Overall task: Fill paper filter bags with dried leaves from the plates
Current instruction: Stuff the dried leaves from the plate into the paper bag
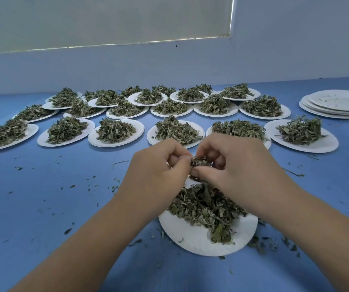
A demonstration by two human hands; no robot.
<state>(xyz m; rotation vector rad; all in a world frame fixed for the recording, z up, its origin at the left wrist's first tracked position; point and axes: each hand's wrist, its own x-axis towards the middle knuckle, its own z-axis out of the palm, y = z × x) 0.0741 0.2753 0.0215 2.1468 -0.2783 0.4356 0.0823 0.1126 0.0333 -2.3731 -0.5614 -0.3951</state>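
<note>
Dried-leaf clump [200, 162] is held up between both hands, just above the far edge of the near plate [196, 239]. On the left hand [161, 171] and right hand [239, 165] the fingers are curled in tight, tips pinching the clump from either side, thumbs nearly meeting under it. Can't tell if a filter bag is around it, since fingers cover most of it. Below, the leaf pile [207, 205] sits on the near plate, partly under the right wrist, heaped toward its right side. Loose crumbs [68, 230] are scattered over the blue table [53, 197]. Further back: filled plates [114, 142] in roughly three rows, one heap each. Far right: empty-plate stack [338, 104], near the wall [169, 66].
</note>
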